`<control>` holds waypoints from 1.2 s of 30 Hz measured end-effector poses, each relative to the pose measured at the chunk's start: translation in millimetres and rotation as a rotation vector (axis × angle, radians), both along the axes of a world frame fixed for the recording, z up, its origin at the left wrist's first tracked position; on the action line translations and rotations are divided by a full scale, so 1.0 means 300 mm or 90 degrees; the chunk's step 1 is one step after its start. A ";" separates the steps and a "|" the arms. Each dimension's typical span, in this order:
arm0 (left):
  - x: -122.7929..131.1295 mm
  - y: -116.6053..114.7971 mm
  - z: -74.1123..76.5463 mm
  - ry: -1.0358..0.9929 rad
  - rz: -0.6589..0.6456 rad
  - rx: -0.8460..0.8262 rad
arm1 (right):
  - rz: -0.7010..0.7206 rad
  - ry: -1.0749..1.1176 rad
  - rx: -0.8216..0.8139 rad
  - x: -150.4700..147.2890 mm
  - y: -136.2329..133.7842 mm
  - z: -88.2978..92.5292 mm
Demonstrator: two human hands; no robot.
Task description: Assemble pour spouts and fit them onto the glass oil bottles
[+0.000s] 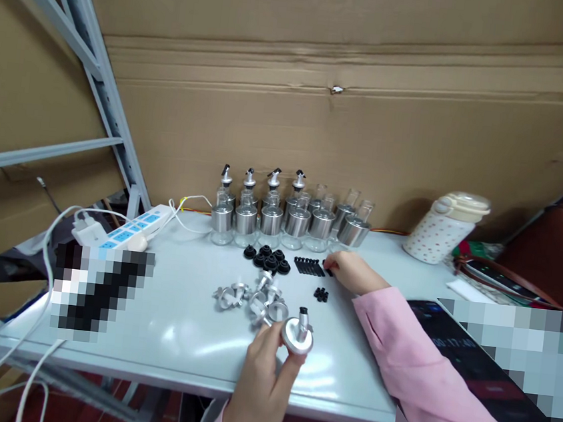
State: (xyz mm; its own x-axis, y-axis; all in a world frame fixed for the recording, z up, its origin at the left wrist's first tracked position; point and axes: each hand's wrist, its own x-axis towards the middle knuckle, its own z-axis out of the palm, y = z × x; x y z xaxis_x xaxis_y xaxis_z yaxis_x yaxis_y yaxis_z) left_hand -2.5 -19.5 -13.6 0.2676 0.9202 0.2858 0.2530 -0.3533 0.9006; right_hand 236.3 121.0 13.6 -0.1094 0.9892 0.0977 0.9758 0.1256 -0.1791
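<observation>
My left hand grips a silver pourer cap by its rim near the table's front edge; a small black piece tops its spout. My right hand reaches to the right end of a row of thin black parts, fingers pinched at a black piece. Whether that piece is lifted cannot be told. Several small black caps lie just in front of that row. Black ribbed stoppers are grouped to its left. Loose silver pourer tops lie in a heap behind my left hand.
Glass bottles with steel bands stand along the back, some with pourers fitted. A power strip with white cables is at the left. A dotted white flask, a phone and a brown bag are at the right.
</observation>
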 end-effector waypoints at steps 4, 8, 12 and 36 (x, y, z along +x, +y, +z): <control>0.004 0.000 0.000 0.000 -0.007 -0.023 | 0.018 0.011 -0.008 -0.022 -0.002 0.012; 0.007 0.001 -0.009 -0.029 0.008 -0.020 | 0.025 0.008 0.002 -0.025 -0.004 0.011; 0.009 0.002 -0.005 -0.054 -0.009 -0.017 | 0.026 0.051 0.034 -0.029 -0.010 0.024; 0.004 0.002 0.010 -0.084 -0.058 -0.016 | 0.533 0.665 -0.313 -0.213 -0.177 0.153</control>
